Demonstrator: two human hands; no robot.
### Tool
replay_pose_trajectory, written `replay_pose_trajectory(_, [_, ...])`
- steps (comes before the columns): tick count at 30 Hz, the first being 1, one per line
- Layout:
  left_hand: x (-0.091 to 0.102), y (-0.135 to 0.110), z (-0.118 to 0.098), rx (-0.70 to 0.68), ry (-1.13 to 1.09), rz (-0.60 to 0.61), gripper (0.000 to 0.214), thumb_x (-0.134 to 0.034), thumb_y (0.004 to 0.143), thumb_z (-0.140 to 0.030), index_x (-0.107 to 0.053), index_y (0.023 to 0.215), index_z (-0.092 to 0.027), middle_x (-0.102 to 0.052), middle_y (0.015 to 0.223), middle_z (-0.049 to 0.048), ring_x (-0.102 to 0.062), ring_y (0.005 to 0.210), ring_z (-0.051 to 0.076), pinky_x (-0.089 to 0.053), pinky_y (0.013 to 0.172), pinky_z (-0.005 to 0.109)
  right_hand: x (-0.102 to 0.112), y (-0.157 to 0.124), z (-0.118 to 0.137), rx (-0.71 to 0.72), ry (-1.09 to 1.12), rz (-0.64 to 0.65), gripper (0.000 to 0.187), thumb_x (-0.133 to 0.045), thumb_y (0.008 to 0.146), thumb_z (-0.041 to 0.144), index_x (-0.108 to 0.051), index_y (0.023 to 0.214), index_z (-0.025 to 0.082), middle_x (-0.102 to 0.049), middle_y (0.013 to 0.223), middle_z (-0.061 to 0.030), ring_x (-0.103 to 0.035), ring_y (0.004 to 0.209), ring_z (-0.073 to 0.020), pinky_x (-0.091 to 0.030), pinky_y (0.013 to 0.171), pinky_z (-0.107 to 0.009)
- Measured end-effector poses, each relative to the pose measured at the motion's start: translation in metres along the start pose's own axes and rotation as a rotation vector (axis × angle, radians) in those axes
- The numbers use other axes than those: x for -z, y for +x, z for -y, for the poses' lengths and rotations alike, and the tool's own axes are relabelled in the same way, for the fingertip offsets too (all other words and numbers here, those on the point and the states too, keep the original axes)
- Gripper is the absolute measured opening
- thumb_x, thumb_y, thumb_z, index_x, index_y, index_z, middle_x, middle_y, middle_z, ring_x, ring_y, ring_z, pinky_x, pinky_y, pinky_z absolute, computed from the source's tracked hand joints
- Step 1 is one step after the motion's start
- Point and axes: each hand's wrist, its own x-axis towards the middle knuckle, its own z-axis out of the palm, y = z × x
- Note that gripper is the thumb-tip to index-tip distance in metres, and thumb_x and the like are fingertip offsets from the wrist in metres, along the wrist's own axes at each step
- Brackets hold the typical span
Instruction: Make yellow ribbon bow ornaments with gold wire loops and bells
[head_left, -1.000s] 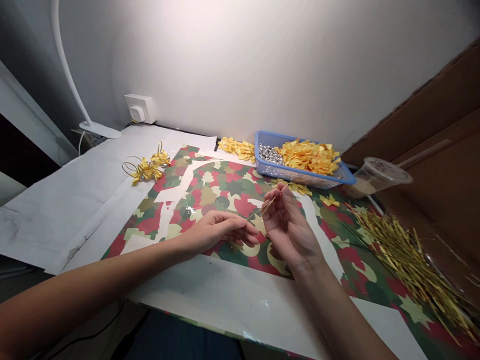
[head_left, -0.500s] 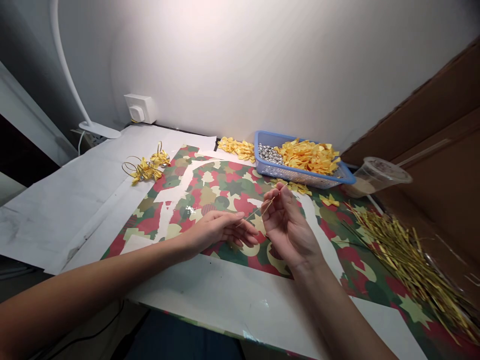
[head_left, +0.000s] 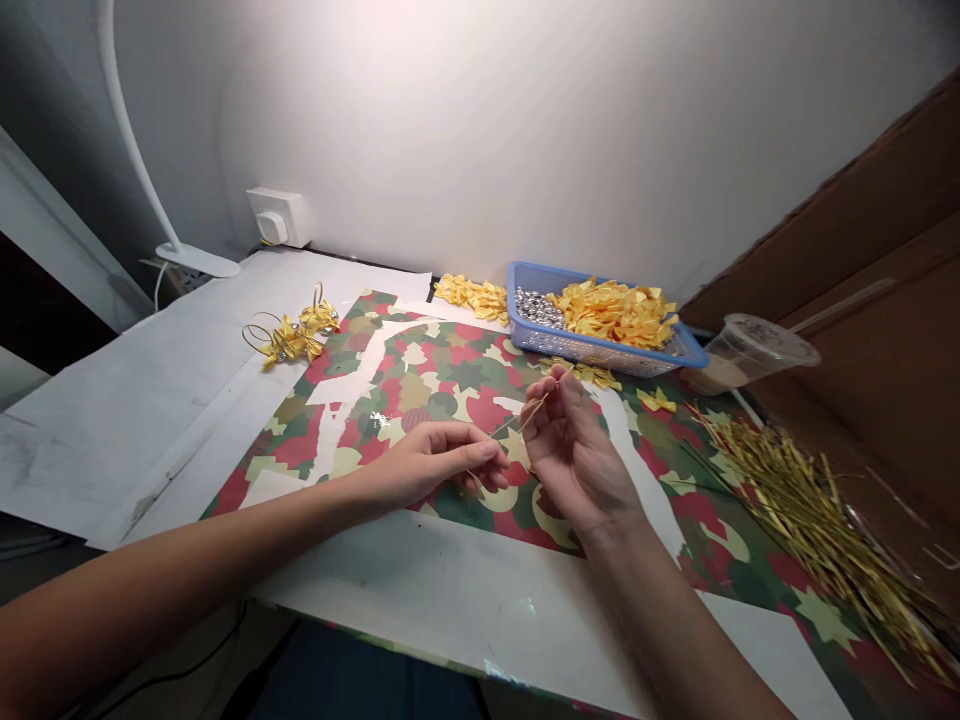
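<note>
My right hand is raised, palm towards me, with a thin gold wire pinched in its fingertips. The wire slants down to the left, and its lower end reaches my left hand, whose fingers curl lightly around it. Both hands hover over camouflage-printed paper. Behind them, a small yellow bow and a few others lie on the paper. A blue plastic basket holds yellow ribbon bows and silver beads.
A heap of yellow bows lies left of the basket. Finished gold bows with wire loops rest on white paper at left. Gold strands spread at right, below a plastic cup. A brown panel bounds the right side.
My left fingers have closed in towards the lower end of the wire. My right hand has barely moved, and the view has shifted slightly.
</note>
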Motion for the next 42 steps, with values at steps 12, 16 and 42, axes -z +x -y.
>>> replay_pose_trajectory(12, [-0.0002,-0.0011,-0.0014,0.005,-0.004,-0.005,0.028,-0.05,0.091,-0.039,-0.05,0.073,-0.017,-0.06,0.078,0.002,-0.054,0.073,0.012,-0.04,0.067,0.023,-0.0001,0.0023,0.0019,0.001,0.028,-0.05,0.021,-0.087,0.055,0.02,-0.071,0.069,0.02,-0.071,0.065,0.0089,-0.069,0.064,-0.0026,-0.057,0.065,-0.005])
replay_pose_trajectory(16, [-0.0005,-0.0001,-0.0012,0.003,0.002,-0.006,0.028,-0.046,0.091,-0.037,-0.047,0.071,-0.018,-0.058,0.077,0.0017,-0.053,0.073,0.012,-0.04,0.066,0.023,0.0019,0.003,0.0007,0.023,0.004,-0.058,0.025,-0.088,0.052,0.021,-0.071,0.07,0.019,-0.071,0.066,0.0083,-0.069,0.066,-0.003,-0.057,0.066,-0.006])
replay_pose_trajectory(42, [0.0029,-0.0028,0.0037,-0.189,0.434,-0.141,0.037,-0.03,0.097,-0.041,-0.042,0.07,-0.02,-0.051,0.067,-0.0012,-0.043,0.058,0.012,-0.038,0.06,0.027,0.0049,0.0045,-0.0013,0.142,-0.081,-0.111,0.033,-0.091,0.044,0.025,-0.071,0.069,0.019,-0.07,0.071,0.0064,-0.067,0.067,-0.0048,-0.058,0.065,-0.009])
